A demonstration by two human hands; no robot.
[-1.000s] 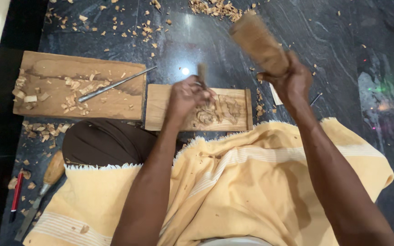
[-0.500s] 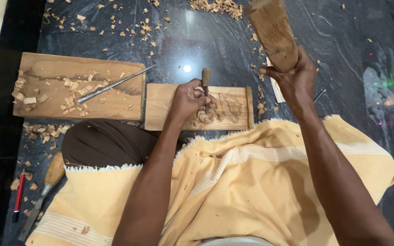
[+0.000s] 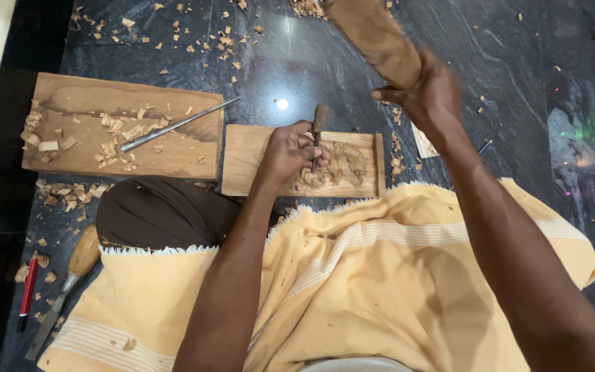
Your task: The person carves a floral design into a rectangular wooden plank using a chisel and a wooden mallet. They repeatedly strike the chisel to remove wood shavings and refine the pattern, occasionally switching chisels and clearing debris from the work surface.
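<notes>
head | left hand (image 3: 287, 148) grip closed on chisel (image 3: 319, 124) | right hand (image 3: 425, 93) grip clasps mallet (image 3: 373, 34)

Small wooden-handled chisel (image 3: 319, 131) upright, tip on carved relief; rectangular pale wood panel (image 3: 256, 158) flat on dark floor, carving on right half; brown wooden mallet (image 3: 374, 38) raised, tilted, blurred, above panel's far right

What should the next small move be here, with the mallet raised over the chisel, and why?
Probably bring the wooden mallet in the right hand down onto the top of the chisel. The left hand holds the chisel upright with its tip in the carved relief on the small wooden panel, and the mallet is lifted above and to the right of the handle, not touching it.
</notes>
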